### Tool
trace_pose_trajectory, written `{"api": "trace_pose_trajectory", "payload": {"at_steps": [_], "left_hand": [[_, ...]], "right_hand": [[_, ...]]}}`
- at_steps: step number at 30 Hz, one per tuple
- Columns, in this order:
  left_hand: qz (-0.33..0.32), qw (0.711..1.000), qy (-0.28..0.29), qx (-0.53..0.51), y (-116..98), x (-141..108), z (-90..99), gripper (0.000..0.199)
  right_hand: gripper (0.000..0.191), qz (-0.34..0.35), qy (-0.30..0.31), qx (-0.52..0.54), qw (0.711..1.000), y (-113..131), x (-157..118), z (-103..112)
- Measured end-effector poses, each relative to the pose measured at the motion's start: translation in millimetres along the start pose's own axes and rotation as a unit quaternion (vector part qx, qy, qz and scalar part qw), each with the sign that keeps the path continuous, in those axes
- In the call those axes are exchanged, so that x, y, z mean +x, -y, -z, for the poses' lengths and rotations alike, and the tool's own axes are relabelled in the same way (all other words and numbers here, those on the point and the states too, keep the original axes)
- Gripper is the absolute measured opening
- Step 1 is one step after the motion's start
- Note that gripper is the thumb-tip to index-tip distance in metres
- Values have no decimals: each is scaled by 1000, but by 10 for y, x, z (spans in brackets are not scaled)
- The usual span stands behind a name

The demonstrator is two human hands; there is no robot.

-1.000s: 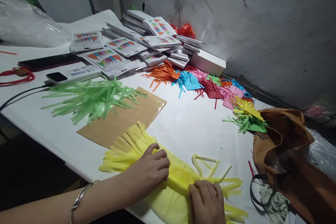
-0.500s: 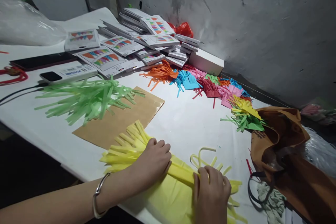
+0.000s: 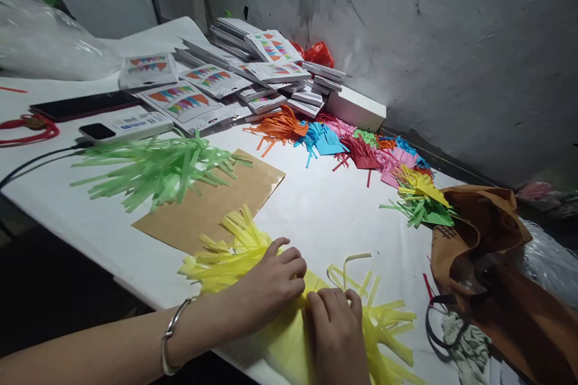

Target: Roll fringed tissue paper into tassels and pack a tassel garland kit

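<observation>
Yellow fringed tissue paper [image 3: 286, 337] lies at the table's near edge, its cut strips fanned out at the left and right ends. My left hand [image 3: 277, 277] is closed on the paper's upper edge, its index finger slightly lifted; a silver bangle circles the wrist. Close beside it on the right, my right hand [image 3: 336, 325] has its fingers curled over the same edge, thumb side toward the left hand. Both hands hide the paper between them. Beyond the left hand, green fringed tissue paper [image 3: 167, 168] rests partly on a brown paper sheet [image 3: 189, 222].
Printed packets [image 3: 180, 102] are piled at the back, by a white box [image 3: 356, 107]. Colourful tassel bundles [image 3: 361, 150] line the wall side. A brown bag [image 3: 478, 222] stands at right, near a crumpled cloth [image 3: 467, 343]. A phone [image 3: 85, 105] and a cabled white device [image 3: 126, 126] lie left.
My right hand has moved left along the yellow paper's edge, close to my left hand, uncovering more of the right fringe. My left hand's index finger has lifted. The view has shifted slightly.
</observation>
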State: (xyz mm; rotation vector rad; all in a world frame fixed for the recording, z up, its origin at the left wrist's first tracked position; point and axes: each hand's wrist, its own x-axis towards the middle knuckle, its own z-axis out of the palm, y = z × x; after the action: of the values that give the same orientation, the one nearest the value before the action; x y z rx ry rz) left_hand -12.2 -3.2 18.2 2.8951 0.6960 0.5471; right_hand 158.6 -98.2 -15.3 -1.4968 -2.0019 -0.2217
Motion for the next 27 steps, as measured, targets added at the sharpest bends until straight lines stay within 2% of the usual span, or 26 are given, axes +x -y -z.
{"api": "trace_pose_trajectory", "payload": {"at_steps": [4,10,13,17,21,24,27], "left_hand": [[23,999,4,-40,45,-27,-10,25],[83,992,-22,-95,64,-153,24,22],[138,986,-28,-86,2,-155,5,22],[199,978,-4,-57,-66,-98,-95,15],[207,977,-20,-45,-80,-85,-195,14],[182,981,-30,-52,-84,-107,-186,20],[168,983,-20,-66,-83,-132,-129,20]], "right_hand": [[46,16,10,-41,999,-89,-79,19],[23,-18,17,-89,996,-330,-245,43],[25,-27,40,-163,985,-335,-208,-18],[32,-49,32,-214,975,-291,-119,-33],[20,-63,39,-234,969,-229,-53,53],[17,-36,-13,-168,985,-150,-1,92],[24,10,-5,-57,998,-76,35,77]]}}
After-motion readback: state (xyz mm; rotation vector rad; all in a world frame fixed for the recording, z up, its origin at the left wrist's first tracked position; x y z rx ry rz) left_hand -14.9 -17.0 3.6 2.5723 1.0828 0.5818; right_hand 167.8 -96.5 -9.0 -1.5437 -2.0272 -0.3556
